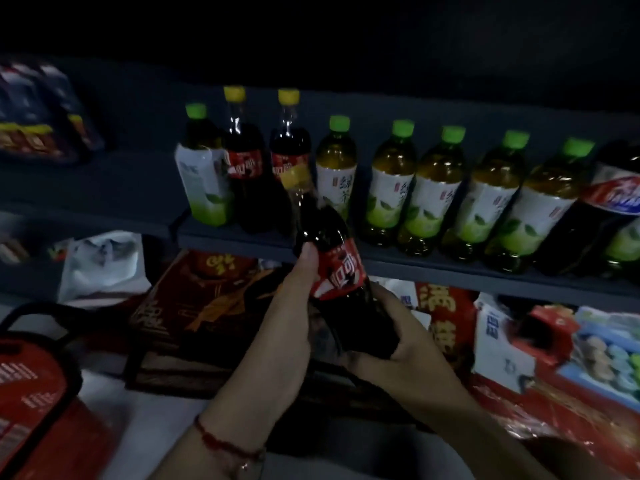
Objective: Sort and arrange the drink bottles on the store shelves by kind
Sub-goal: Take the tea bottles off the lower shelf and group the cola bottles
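A dark cola bottle [325, 237] with a yellow cap and red label is tilted in front of the shelf [450, 268]. My left hand [291, 313] grips it at the label, and my right hand [398, 344] holds its lower end. Two more yellow-capped cola bottles [244, 174] [287, 150] stand on the shelf at the left, beside a green-capped tea bottle [202, 174]. To their right stands a row of several green tea bottles [433, 192]. A dark bottle with a blue and red label [613, 202] is at the far right.
Below the shelf lie red gift boxes [194, 306], white packages [104, 265] and a tray of small bottles [609, 355]. A red basket with a black handle [34, 393] is at the lower left. Blurred snack packs [38, 112] sit on the upper left shelf.
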`<state>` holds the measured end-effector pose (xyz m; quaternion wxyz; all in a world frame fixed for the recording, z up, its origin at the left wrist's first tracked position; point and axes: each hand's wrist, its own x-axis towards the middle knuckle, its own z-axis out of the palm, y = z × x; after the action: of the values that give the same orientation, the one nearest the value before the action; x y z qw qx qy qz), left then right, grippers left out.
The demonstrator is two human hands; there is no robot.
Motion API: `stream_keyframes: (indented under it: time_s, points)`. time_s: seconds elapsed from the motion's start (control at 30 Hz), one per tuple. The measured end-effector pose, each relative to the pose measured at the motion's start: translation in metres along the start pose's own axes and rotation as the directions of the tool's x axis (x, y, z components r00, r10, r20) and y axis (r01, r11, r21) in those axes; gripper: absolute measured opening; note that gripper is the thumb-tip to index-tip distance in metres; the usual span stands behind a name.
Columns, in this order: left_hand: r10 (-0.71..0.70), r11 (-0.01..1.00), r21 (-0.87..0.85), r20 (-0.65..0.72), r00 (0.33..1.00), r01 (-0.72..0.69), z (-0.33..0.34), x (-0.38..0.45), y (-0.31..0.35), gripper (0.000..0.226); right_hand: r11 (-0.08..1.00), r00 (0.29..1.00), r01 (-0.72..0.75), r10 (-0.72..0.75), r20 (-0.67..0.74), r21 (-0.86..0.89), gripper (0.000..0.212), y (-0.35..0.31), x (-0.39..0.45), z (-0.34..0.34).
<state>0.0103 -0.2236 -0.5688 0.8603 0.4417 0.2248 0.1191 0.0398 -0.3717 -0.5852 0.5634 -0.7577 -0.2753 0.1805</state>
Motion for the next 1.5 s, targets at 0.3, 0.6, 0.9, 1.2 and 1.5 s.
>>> stream_keyframes:
  time_s: [0.3,0.6,0.9,1.2,1.5]
  points:
    - [0.165,0.909,0.368,0.110,0.980,-0.194,0.003,0.023,0.005,0.044,0.994,0.990,-0.112,0.110,-0.094,-0.020,0.076,0.025,0.021,-0.003]
    - [0.267,0.707,0.536,0.403,0.875,-0.462,0.008,-0.034,0.028,0.030,0.996,0.976,-0.086,0.088,-0.199,0.017,0.054,0.015,-0.018,0.012]
    - [0.505,-0.588,0.767,0.595,0.625,-0.256,0.033,0.053,0.118,0.098,0.971,0.964,-0.089,0.140,-0.226,0.224,0.052,0.027,-0.013,-0.005]
    - [0.399,-0.846,0.530,0.697,0.597,-0.053,0.062,0.126,0.119,0.119,0.952,0.932,-0.048,0.152,-0.328,0.304,0.047,0.024,0.010,-0.035]
    - [0.528,-0.507,0.765,0.639,0.559,-0.396,0.052,0.093,0.073,0.082,0.956,0.929,-0.023,0.129,-0.347,0.293,0.042,0.020,0.007,-0.043]
